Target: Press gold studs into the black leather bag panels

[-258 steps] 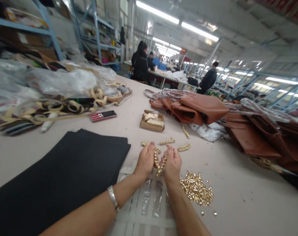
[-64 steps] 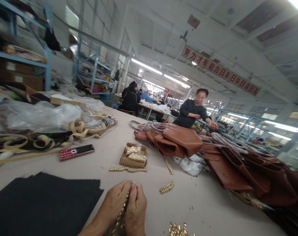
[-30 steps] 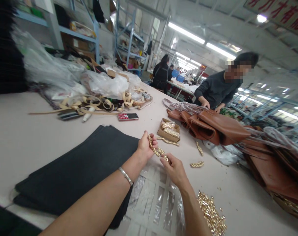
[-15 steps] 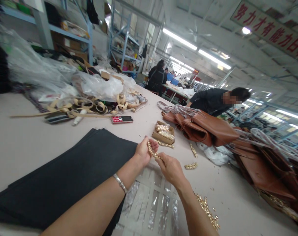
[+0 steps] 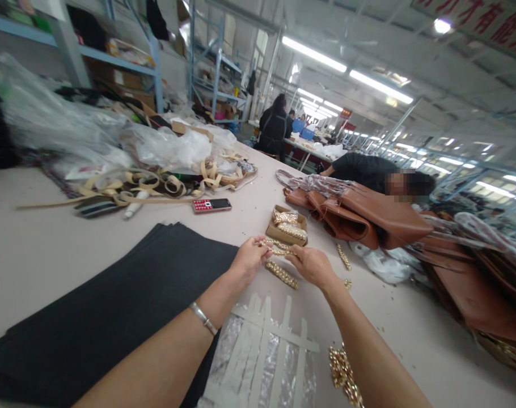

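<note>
A gold chain [image 5: 279,251] stretches between my two hands, just in front of the cardboard box. My left hand [image 5: 250,259] is closed on its left end, fingers bent around it. The fingertips of my right hand [image 5: 312,264] pinch the right end. Below the hands, a thick gold chain piece [image 5: 282,275] lies on the table. A transparent plastic sheet with pale tape strips [image 5: 264,340] is on the table between my forearms. Beside my right forearm is a heap of gold chain or small metal parts [image 5: 343,371], partly hidden by the arm.
The small cardboard box [image 5: 303,240] holds bagged gold chains. Black sheets [image 5: 113,300] are stacked at left, with a red phone [image 5: 212,205] beyond. Straps [image 5: 168,184] and plastic bags pile up behind. Brown leather bags [image 5: 381,212] line the right; a person [image 5: 362,169] bends behind them.
My hands have drawn apart, and the chain, earlier in my left palm, now spans between them. A thick chain piece now shows on the table below. The person behind the bags leans lower.
</note>
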Motion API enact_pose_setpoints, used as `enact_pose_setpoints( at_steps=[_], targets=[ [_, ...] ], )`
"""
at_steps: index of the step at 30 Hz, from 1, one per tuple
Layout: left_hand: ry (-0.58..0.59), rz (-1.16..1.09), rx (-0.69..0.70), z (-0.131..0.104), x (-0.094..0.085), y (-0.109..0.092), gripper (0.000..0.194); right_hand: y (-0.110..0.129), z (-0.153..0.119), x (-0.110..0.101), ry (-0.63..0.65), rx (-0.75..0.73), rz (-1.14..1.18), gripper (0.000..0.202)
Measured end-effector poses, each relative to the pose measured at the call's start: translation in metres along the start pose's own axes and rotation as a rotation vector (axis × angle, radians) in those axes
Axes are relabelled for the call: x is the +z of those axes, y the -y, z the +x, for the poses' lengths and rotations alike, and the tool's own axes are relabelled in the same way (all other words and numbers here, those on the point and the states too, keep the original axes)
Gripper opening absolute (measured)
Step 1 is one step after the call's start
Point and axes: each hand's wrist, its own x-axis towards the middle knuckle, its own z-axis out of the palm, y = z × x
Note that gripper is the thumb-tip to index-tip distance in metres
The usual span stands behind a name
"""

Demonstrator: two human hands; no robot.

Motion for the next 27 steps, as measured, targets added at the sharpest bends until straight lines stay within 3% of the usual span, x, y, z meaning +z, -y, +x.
enact_pose_setpoints(
  at_steps=[12, 16, 18, 22, 27],
  targets=[
    [0.045, -0.080, 0.168, -0.007, 0.000, -0.016, 0.019, -0.015, -0.011, -0.012, 0.002, -0.001, 0.023, 0.027],
    [0.070, -0.089, 0.215, -0.003, -0.003, -0.021, 0.028, -0.014, -0.013, -0.018, 0.001, 0.098, 0.079, 0.024],
    [0.111, -0.068, 0.216, -0.005, -0.004, -0.024, 0.033, -0.009, -0.012, -0.024, -0.033, 0.122, 0.089, 0.023],
    [0.239, 0.037, 0.175, -0.012, -0.003, -0.029, 0.038, 0.008, -0.008, -0.041, -0.138, 0.009, -0.047, 0.027],
    [0.440, 0.231, 0.140, -0.020, -0.002, -0.032, 0.050, 0.021, -0.004, -0.055, -0.104, -0.062, -0.171, 0.039]
  ],
)
